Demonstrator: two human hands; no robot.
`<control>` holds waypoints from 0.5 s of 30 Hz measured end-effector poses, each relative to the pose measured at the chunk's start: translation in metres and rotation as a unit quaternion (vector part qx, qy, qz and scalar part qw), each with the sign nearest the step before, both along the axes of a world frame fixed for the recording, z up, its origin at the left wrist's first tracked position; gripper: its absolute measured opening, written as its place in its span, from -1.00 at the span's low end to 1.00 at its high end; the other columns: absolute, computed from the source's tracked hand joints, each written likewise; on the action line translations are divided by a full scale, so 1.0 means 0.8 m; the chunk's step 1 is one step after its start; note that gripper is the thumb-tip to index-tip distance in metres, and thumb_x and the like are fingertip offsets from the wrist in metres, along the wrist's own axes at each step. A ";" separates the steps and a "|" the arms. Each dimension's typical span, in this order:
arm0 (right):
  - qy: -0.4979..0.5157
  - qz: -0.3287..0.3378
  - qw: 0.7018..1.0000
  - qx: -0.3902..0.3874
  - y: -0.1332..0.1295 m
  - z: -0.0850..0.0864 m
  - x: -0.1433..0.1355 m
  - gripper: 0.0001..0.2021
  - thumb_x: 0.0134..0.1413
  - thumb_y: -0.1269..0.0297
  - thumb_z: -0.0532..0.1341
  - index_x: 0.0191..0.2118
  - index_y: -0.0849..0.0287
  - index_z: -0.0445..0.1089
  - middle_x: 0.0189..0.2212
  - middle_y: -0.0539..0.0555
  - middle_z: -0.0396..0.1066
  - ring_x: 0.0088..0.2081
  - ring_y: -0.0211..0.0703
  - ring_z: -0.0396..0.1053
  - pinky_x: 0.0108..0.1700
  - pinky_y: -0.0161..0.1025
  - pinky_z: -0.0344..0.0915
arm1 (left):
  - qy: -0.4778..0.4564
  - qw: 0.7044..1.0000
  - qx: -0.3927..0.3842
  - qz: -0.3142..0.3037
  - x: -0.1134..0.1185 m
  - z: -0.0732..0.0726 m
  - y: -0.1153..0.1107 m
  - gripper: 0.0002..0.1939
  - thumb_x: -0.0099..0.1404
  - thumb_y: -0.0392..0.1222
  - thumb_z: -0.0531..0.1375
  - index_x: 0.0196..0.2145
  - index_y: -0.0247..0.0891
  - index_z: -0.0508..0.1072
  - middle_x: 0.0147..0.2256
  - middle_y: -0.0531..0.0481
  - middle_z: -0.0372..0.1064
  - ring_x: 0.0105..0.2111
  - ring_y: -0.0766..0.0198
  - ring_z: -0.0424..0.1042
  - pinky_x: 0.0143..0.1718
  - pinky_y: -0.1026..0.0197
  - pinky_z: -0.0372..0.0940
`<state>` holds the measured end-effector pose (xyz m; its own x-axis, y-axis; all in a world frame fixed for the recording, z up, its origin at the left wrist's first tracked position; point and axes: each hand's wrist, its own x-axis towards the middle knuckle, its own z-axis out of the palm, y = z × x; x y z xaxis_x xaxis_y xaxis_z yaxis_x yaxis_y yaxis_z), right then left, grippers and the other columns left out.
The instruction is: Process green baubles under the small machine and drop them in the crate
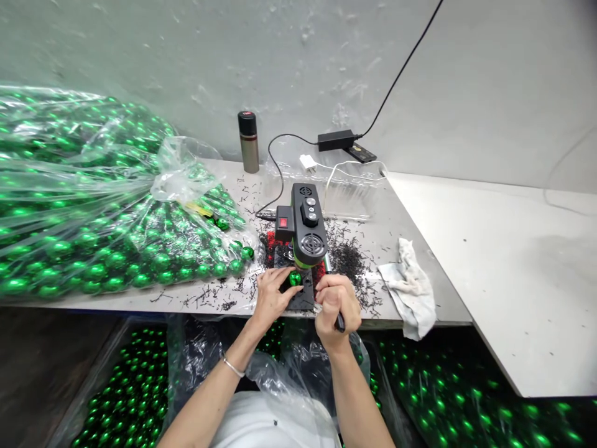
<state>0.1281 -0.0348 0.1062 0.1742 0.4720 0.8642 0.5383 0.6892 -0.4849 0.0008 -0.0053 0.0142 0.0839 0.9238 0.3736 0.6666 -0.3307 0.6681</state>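
Observation:
Between the thumb and fingers of my left hand [272, 295] is a shiny green bauble [295, 278], just over the black base plate [301, 302] of a small bench machine [308, 224]. The machine has a black head with round vents and a red switch [283, 222] on its left side. My right hand [339, 305] is closed round a black lever handle [340, 322] at the machine's right side. Black shavings [347, 261] lie thickly around the base. Part of the base and the lever's joint are hidden by my hands and the head.
A large clear bag of green baubles [93, 249] covers the table's left side. Behind stand a bottle [249, 143] and a power adapter [336, 140] with cables. A white cloth [410, 289] lies at right. Below the table are containers of green baubles [125, 386].

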 end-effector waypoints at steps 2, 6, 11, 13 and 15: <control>-0.001 -0.001 1.000 0.002 0.001 -0.010 0.001 -0.73 0.31 0.42 0.02 -0.45 0.13 0.23 -0.51 -0.03 0.28 -0.45 -0.27 0.30 -0.39 -0.24 0.26 | -0.002 1.000 -0.004 -0.004 0.000 0.000 0.000 -0.67 0.28 -0.10 0.34 0.00 -0.12 0.56 -0.05 -0.14 0.55 -0.03 -0.02 0.44 0.04 -0.11 0.26; -0.006 -0.013 1.000 0.023 0.005 -0.046 0.000 -0.70 0.35 0.36 -0.05 -0.46 0.12 0.19 -0.48 -0.03 0.30 -0.48 -0.29 0.28 -0.27 -0.16 0.33 | -0.002 1.000 0.000 -0.002 0.000 0.001 0.000 -0.66 0.26 -0.08 0.36 -0.01 -0.12 0.56 -0.06 -0.13 0.56 -0.04 -0.01 0.44 0.03 -0.08 0.27; 0.010 -0.017 0.998 0.054 0.014 -0.084 0.000 -0.67 0.37 0.32 -0.09 -0.46 0.11 0.17 -0.45 -0.03 0.30 -0.48 -0.28 0.31 -0.18 -0.07 0.37 | -0.005 1.000 0.003 -0.009 0.001 0.002 0.000 -0.66 0.25 -0.10 0.37 -0.02 -0.16 0.56 -0.07 -0.14 0.56 -0.07 0.00 0.43 0.01 -0.07 0.26; 0.009 -0.012 0.998 0.059 0.016 -0.089 0.001 -0.67 0.38 0.30 -0.09 -0.46 0.10 0.17 -0.45 -0.03 0.29 -0.47 -0.27 0.31 -0.13 -0.04 0.39 | -0.004 1.000 0.001 -0.012 0.001 0.002 0.000 -0.65 0.25 -0.09 0.37 -0.01 -0.17 0.56 -0.07 -0.14 0.56 -0.07 0.00 0.43 0.01 -0.06 0.26; 0.002 -0.007 0.999 0.053 0.016 -0.090 0.003 -0.67 0.38 0.30 -0.10 -0.45 0.10 0.17 -0.45 -0.04 0.28 -0.46 -0.28 0.33 -0.05 -0.01 0.39 | -0.003 1.000 -0.001 -0.013 0.000 0.002 0.000 -0.65 0.26 -0.10 0.37 -0.01 -0.17 0.55 -0.06 -0.15 0.56 -0.06 0.01 0.43 0.01 -0.06 0.26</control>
<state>0.1304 -0.0217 0.0340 0.1838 0.3747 0.9088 0.5459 0.7299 -0.4113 0.0011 -0.0055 0.0162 0.1056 0.9223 0.3717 0.6540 -0.3460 0.6728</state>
